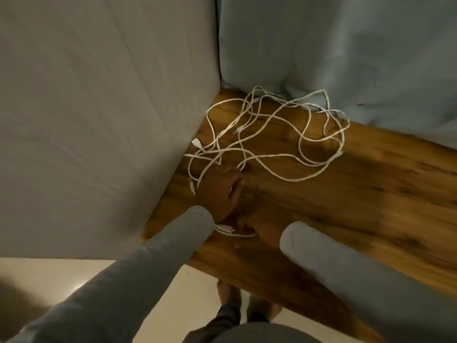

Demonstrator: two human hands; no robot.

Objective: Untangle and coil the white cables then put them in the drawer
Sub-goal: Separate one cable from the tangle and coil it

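Untangling stage: your left hand [220, 191] is gripping white cables [300, 144] near the wooden surface's [346, 206] left edge. Right hand [263, 231] blurred, grasp unclear. Next move is calling for loop separation.

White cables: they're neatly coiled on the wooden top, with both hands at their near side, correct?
No, not coiled: the head view shows the white cables lying in a loose tangle on the wooden top, with the left hand and right hand at their near side.

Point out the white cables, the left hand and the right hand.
white cables [294, 180], head view, nearest loop of the tangle.
left hand [218, 191], head view, back of the hand.
right hand [264, 233], head view, blurred back of the hand.
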